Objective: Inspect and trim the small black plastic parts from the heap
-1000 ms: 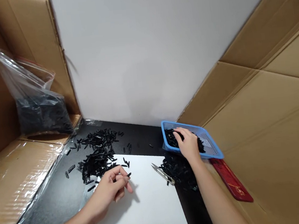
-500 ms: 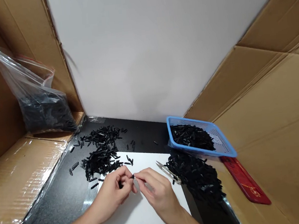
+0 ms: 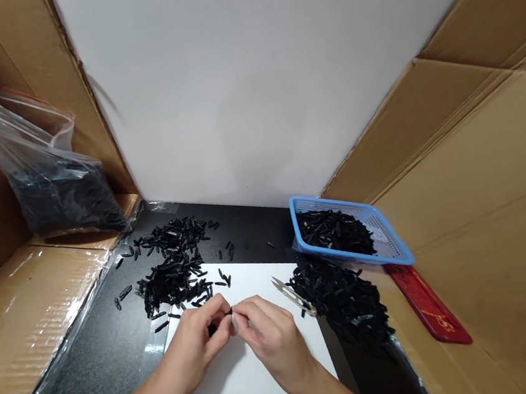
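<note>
Over the white sheet [image 3: 244,374], my left hand [image 3: 206,331] and my right hand [image 3: 270,334] meet fingertip to fingertip. Between them they pinch a small black piece [image 3: 230,311], mostly covered by the fingers. More black shows in the curl of my left hand. Just right of my right hand lie metal thread snips [image 3: 295,297], pointed up and left. A pile of slim black pieces [image 3: 173,281] spreads beyond my left hand. To the right of the snips is a heap of black pieces [image 3: 344,304].
A blue plastic basket [image 3: 400,251] holding black pieces stands at the back right, with a red flat object [image 3: 429,305] beside it. On cardboard at the left rests a clear zip bag [image 3: 65,193] with black contents. Cardboard walls [image 3: 473,137] flank a white panel [image 3: 255,85].
My fingertips have drawn closer together, so less of the small black piece shows. The whole view has shifted slightly; the piles, snips and basket keep their places.
</note>
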A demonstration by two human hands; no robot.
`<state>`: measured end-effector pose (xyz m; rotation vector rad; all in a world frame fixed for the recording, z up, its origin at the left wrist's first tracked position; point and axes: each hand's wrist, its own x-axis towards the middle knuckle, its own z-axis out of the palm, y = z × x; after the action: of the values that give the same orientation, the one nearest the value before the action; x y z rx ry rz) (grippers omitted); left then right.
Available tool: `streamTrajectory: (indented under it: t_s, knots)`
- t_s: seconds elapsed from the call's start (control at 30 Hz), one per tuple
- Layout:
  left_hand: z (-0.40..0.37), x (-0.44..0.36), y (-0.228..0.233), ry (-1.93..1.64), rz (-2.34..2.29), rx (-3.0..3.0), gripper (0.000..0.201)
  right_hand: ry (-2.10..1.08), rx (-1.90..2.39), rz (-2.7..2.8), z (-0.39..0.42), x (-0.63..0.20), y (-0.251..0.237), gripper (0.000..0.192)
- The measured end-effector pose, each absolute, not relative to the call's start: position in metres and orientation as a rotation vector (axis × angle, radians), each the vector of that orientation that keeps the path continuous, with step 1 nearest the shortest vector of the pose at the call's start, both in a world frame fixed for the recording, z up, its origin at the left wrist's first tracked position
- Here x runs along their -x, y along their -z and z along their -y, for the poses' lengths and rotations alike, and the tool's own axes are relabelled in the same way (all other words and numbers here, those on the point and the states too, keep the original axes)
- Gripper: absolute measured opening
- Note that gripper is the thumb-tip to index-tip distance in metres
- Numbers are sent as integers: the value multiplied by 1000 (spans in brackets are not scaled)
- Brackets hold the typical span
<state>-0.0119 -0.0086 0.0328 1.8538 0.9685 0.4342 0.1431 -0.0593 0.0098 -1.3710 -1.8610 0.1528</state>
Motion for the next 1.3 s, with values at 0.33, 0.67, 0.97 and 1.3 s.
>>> streamTrajectory:
  t_s: [0.33, 0.67, 0.97, 1.3]
  knots:
    - [9, 7, -36, -425, -967, -1799, 27, -264, 1440, 1448, 56, -154, -25, 18]
    - [8, 12, -32, -464, -1001, -1988, 25, -275, 1235, 1684, 60, -148, -16, 18]
    - [7, 16, -24, -458, -959, -2100, 19, -291, 1261, 1767, 61, -151, -16, 19]
    - [6, 13, -24, -481, -914, -2052, 17, -75, 1353, 1724, 57, -145, -20, 22]
